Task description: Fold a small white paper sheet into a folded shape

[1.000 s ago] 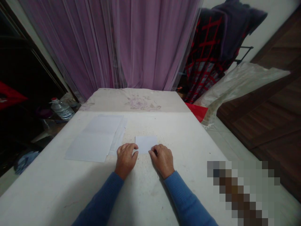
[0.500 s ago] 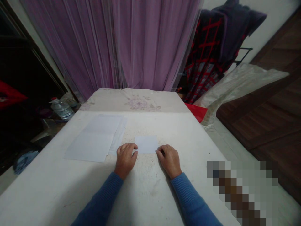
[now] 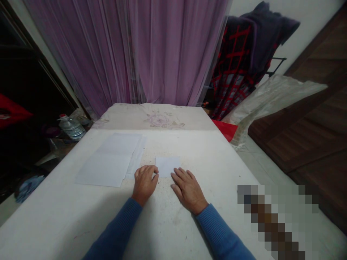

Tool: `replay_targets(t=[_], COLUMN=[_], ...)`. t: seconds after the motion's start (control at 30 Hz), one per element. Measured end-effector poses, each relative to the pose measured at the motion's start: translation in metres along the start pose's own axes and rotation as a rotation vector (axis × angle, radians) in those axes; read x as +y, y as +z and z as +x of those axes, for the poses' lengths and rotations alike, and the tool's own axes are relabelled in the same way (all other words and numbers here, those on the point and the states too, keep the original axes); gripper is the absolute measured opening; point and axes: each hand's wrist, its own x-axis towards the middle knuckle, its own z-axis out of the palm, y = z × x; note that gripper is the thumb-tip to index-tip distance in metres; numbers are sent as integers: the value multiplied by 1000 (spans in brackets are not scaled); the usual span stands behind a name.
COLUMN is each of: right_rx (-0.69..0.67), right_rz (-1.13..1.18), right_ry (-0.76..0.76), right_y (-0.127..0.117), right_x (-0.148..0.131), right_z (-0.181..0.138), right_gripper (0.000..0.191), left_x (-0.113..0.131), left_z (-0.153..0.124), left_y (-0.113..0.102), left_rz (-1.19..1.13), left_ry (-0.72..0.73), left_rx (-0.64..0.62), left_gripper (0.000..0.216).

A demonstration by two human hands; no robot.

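Observation:
A small white piece of paper (image 3: 166,165), square-looking and lying flat, is in the middle of the white table. At its lower left edge, my left hand (image 3: 145,182) has curled fingers, with thumb and forefinger closed on the paper's edge. My right hand (image 3: 188,187) is open, palm down, its fingers stretched out. Its fingertips rest on the paper's lower right corner. To the left of my left hand lie larger white sheets (image 3: 108,159), one overlapping another.
The table (image 3: 214,162) has a flowered cloth (image 3: 162,119) at its far end. A clear bottle with a red cap (image 3: 72,126) stands beyond the left edge. Purple curtains (image 3: 168,54) hang behind. Plastic sheeting (image 3: 273,101) and a red item (image 3: 226,130) are beyond the right edge.
My right hand has moved left from the paper's right edge onto its lower right corner, and its curled fingers have straightened. My left hand has stayed in place.

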Motion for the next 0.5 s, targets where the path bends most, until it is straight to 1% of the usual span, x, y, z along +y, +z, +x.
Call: replay_targets(t=[0.07, 0.13, 0.27, 0.3, 0.4, 0.5], right_rx=[-65, -100, -133, -134, -132, -132], right_rz=[-35, -53, -53, -51, -43, -35], right_ry=[5, 10, 11, 14, 25, 30], right_y=[-1, -2, -4, -4, -4, -3], right_x=[-3, -3, -3, -3, -3, -4], right_z=[-4, -6, -6, -5, -5, -6], right_gripper=[41, 44, 45, 45, 46, 46], left_x=[2, 7, 23, 27, 32, 30], left_z=[-1, -2, -4, -4, -2, 0], left_y=[0, 3, 15, 19, 27, 27], left_rz=[13, 46, 137, 151, 169, 167], left_ry=[-3, 2, 5, -5, -58, -123], left_rx=[5, 21, 131, 142, 103, 48], left_gripper=[13, 13, 11, 13, 27, 33])
